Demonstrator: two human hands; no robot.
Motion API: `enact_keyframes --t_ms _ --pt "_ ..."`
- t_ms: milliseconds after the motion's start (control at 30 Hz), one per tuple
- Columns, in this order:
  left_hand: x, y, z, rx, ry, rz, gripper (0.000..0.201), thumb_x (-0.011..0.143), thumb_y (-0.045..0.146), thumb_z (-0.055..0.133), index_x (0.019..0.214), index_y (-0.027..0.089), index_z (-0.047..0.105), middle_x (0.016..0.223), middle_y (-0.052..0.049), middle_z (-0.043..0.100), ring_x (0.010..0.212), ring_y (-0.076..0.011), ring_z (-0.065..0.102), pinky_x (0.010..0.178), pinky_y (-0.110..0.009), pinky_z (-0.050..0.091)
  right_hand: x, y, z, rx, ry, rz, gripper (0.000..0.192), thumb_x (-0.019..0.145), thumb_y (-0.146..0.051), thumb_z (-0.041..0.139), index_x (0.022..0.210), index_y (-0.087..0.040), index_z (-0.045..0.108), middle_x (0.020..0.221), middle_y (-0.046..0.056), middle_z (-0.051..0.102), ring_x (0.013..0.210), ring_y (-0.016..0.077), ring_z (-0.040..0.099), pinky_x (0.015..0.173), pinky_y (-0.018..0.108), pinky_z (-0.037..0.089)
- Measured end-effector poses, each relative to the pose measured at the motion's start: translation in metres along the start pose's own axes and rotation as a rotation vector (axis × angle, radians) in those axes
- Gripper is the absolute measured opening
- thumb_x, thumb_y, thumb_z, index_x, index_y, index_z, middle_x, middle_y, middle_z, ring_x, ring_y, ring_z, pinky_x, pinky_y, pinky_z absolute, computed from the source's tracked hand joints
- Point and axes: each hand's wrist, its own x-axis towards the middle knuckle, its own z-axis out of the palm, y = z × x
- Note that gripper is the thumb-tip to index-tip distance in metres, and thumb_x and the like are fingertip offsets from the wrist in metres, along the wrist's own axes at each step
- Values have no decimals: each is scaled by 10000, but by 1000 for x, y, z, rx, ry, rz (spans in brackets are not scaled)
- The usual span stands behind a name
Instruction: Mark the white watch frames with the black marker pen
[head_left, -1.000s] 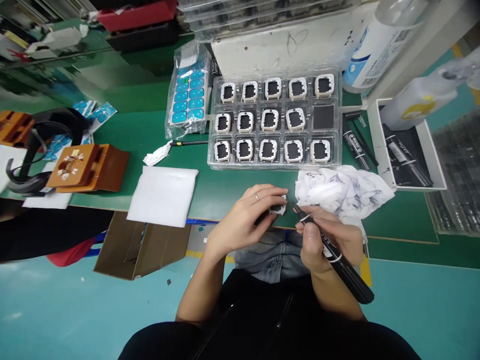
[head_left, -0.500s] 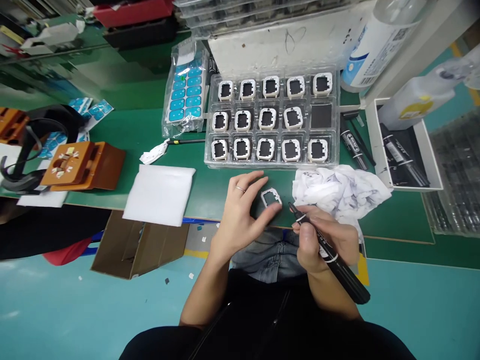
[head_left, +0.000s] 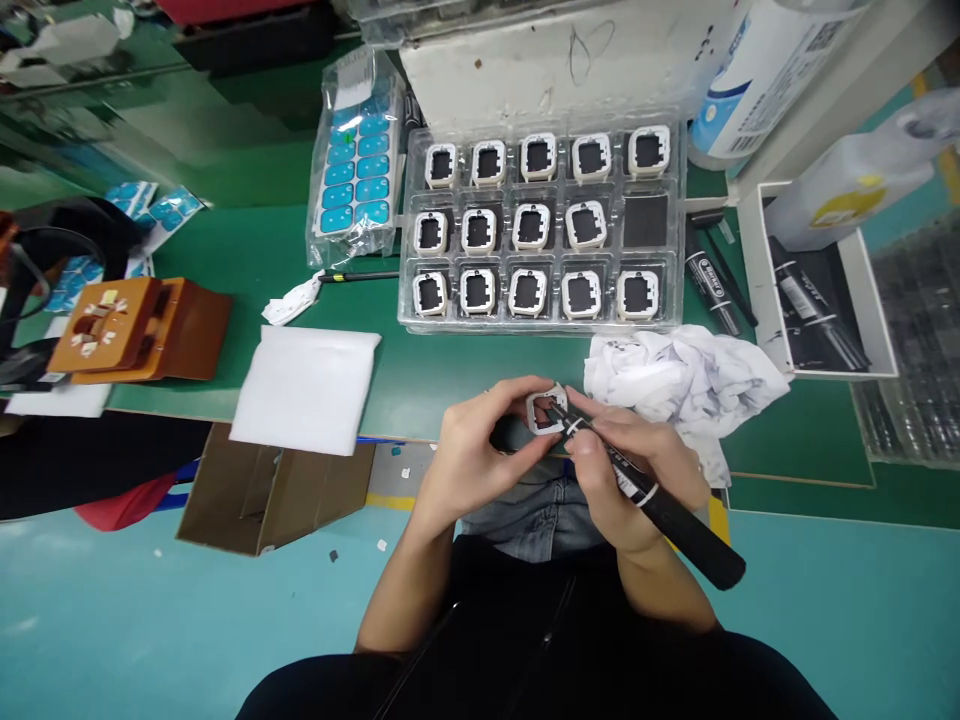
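My left hand is closed on a small white square frame with rounded corners, gripping it between thumb and fingers near the bench's front edge. In my right hand is a black marker pen, its tip pointing into the frame's opening. Whether the tip touches the frame's inner edge I cannot tell. Just beyond my hands lies a clear plastic tray with rows of similar white frames; one compartment at the right of its middle row holds no frame.
A crumpled white cloth lies right of my hands, near loose markers and a white box with a bottle. Leftward are a white foam sheet, a bag of blue stickers and an orange fixture.
My left hand has taken hold of the white frame and lifted it off the bench. My right hand has brought the marker's tip leftward to the frame.
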Motion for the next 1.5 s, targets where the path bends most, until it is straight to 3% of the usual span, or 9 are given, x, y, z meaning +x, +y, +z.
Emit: enact_keyframes --t_ms 200,400,833,1100,1367,1500 --pt "0 0 4 2 65 61 539 999 141 985 1482 291 802 1287 1 953 1022 -166 954 991 -219 773 1 -1 3 -28 12 28 202 1046 -144 898 1199 -263 841 1082 32 943 1069 343 970 913 418 859" --pt "-3 -1 6 75 78 79 527 1016 139 984 1483 295 798 1285 16 959 1032 -156 962 998 -194 764 8 -5 5 -105 21 -4 201 1033 -108 884 1156 -256 829 992 22 935 987 337 972 837 386 855" --pt "-5 -2 6 127 93 83 475 1036 185 970 1471 279 806 1233 -1 969 982 -189 971 939 -233 795 11 -6 6 -176 4 -36 195 1031 -100 882 1139 -250 816 1061 42 950 995 308 973 882 342 843" --pt "-5 -1 7 137 97 83 459 1046 201 971 1465 285 804 1258 -11 970 976 -197 971 941 -248 800 14 -7 5 -188 -2 -41 189 1039 -105 871 1121 -258 797 1077 44 951 935 296 969 808 341 842" --pt "-7 -2 7 184 100 114 395 1099 280 939 1475 273 818 1175 -21 972 931 -191 963 874 -229 782 6 -3 11 -269 -24 -103 169 1052 -115 837 1111 -273 843 988 8 925 943 285 959 915 382 863" --pt "-6 -2 7 205 112 141 364 1109 290 930 1458 272 827 1135 -13 971 891 -184 955 831 -215 766 11 -5 7 -231 -15 -92 187 1035 -101 854 1118 -263 816 969 5 919 949 294 967 825 347 850"
